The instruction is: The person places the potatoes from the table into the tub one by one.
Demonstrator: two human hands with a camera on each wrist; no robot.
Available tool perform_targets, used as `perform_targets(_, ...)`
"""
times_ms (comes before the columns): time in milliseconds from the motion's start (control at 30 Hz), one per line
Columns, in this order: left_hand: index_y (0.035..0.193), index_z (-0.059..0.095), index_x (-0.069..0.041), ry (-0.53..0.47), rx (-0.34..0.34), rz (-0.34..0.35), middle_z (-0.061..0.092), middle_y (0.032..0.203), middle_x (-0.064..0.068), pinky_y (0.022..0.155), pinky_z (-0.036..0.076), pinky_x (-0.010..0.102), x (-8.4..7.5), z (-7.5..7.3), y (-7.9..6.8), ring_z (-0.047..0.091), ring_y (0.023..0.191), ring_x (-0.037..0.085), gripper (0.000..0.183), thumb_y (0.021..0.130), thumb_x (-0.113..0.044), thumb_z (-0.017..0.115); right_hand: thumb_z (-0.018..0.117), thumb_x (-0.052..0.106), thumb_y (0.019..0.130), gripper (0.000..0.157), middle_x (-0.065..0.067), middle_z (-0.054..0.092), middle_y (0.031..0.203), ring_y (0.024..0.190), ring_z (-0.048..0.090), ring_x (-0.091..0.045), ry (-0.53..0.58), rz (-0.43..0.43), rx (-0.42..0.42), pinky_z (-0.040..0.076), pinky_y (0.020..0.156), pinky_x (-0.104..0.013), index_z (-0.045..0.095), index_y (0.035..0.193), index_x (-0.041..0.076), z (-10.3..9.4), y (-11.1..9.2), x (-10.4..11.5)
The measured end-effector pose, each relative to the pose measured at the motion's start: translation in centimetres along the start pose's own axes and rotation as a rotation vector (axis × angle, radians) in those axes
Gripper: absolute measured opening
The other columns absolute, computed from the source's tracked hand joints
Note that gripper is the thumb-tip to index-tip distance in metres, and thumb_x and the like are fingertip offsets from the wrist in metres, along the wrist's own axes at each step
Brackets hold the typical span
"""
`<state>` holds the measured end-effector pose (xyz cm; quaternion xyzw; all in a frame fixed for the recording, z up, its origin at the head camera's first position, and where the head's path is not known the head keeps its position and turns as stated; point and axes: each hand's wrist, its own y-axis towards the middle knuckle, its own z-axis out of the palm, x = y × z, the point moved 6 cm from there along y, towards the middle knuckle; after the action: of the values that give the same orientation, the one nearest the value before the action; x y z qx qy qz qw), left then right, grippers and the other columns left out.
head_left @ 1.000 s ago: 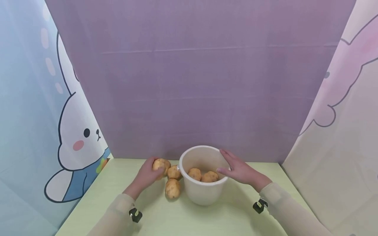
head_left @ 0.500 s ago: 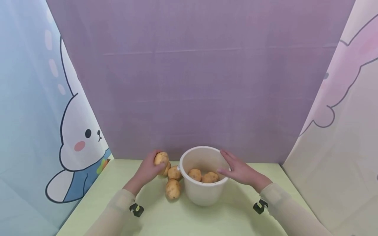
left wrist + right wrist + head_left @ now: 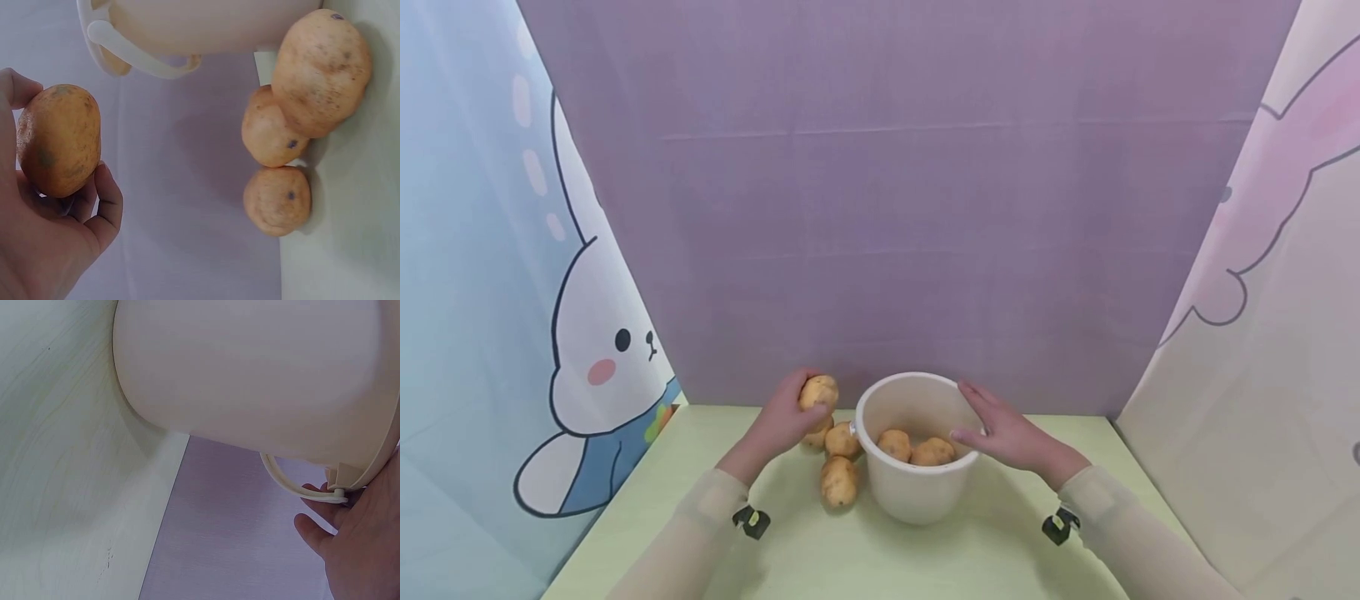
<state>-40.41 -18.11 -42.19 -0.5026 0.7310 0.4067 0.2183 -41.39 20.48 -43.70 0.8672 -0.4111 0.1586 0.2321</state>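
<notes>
My left hand (image 3: 784, 417) holds a potato (image 3: 819, 393), raised above the table to the left of the bucket; the left wrist view shows the fingers and thumb around this potato (image 3: 61, 140). Below it lie three more potatoes, the front one (image 3: 838, 482) the largest in the left wrist view. A white plastic bucket (image 3: 917, 496) stands upright with two potatoes (image 3: 932, 452) visible inside. At the bucket's right rim, my right hand (image 3: 1011, 429) grips with the thumb over the edge. In the right wrist view its fingers (image 3: 312, 534) lie outside, by the handle's hinge.
The pale green table (image 3: 1000, 558) ends at a purple cloth backdrop (image 3: 910, 208) right behind the bucket. Printed cloth walls (image 3: 467, 333) close in both sides. The bucket's white handle (image 3: 134, 53) hangs down its outside.
My left hand has lifted the potato up off the pile and moved it slightly right, towards the bucket. My right hand and the bucket have stayed in place.
</notes>
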Motion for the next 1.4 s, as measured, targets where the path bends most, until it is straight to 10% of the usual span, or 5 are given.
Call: perform_targets(1400,0.139,0.064,-0.015,0.031,0.262,0.172,0.063,0.129,0.003,0.091,0.058,0.040,-6.8,4.5,4.4,0.063,0.109,0.021,0.051,0.092,-0.025,0.078,0.068,0.056,0.106,0.096,-0.025,0.030,0.177,0.160,0.032,-0.050,-0.027,-0.003,-0.001,0.033,0.124,-0.071,0.028,0.172,-0.001,0.0,0.1,0.6)
